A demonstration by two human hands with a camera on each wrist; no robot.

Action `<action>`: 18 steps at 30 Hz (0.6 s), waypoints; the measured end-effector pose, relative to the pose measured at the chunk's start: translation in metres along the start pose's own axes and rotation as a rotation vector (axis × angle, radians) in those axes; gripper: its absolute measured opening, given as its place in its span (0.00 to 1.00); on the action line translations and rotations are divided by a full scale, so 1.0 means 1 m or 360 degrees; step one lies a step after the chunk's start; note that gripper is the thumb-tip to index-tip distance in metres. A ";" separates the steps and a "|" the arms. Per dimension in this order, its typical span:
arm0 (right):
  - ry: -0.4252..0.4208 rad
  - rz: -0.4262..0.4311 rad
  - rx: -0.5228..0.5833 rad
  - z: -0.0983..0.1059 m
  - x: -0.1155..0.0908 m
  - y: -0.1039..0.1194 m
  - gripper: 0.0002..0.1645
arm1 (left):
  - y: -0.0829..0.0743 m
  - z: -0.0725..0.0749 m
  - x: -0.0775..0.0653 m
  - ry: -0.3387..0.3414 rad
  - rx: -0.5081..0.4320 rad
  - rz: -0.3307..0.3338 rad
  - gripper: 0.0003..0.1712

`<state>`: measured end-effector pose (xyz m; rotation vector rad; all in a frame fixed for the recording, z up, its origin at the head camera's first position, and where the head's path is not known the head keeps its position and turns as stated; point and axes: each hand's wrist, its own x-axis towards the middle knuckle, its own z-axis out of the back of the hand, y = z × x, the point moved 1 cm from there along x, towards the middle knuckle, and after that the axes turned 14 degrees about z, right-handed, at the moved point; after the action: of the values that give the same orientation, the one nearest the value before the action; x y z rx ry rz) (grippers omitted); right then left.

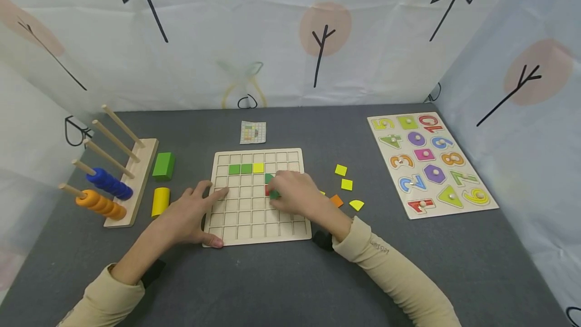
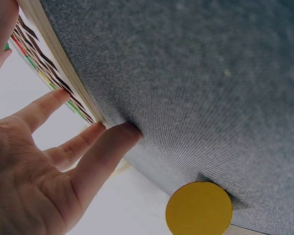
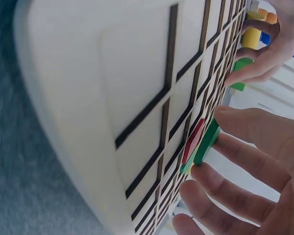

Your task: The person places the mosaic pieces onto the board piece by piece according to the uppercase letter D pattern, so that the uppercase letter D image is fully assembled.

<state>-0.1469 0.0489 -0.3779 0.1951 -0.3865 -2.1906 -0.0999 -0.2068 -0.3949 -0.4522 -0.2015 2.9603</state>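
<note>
A wooden grid board (image 1: 245, 231) lies on the table with two green squares (image 1: 240, 169) and a yellow square (image 1: 258, 167) in one row. My left hand (image 1: 188, 216) rests at its left edge, fingers spread, thumb by the near corner. Between thumb and fingers, my right hand (image 1: 297, 193) pinches a small green piece (image 3: 207, 143), tilted on edge close over the grid. Right beside that piece, a red piece (image 3: 193, 142) sits on the board, and another green piece (image 1: 269, 178) shows just beyond, partly hidden by the right hand.
Loose yellow squares (image 1: 347, 184), an orange piece (image 1: 336, 200) and a yellow rounded piece (image 1: 356, 205) lie right of the board. A pattern card (image 1: 252, 132) is behind it. Leftward stand a yellow cylinder (image 1: 160, 202), green block (image 1: 164, 166) and peg rack (image 1: 145, 158); a number puzzle (image 1: 413, 158) lies far right.
</note>
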 end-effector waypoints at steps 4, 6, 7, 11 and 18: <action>-0.0010 0.0024 -0.0031 -0.002 0.001 0.004 0.09 | 0.000 0.000 0.000 -0.0002 -0.0004 -0.0004 0.69; -0.0009 0.0036 -0.0050 -0.003 0.001 0.005 0.06 | 0.000 0.000 0.000 0.0002 -0.0006 -0.0003 0.69; -0.0005 0.0037 -0.0057 -0.004 0.002 0.006 0.06 | 0.000 0.000 0.000 0.0003 -0.0005 -0.0003 0.69; -0.0002 0.0037 -0.0048 -0.008 0.002 0.007 0.04 | 0.000 0.000 0.000 0.0003 0.0001 0.0000 0.70; -0.0036 0.0044 -0.0040 -0.012 0.002 0.007 0.05 | -0.001 0.000 -0.002 -0.0015 0.0000 -0.0012 0.69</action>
<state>-0.1397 0.0411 -0.3866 0.1504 -0.3718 -2.1708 -0.0977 -0.2058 -0.3937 -0.4365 -0.2040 2.9557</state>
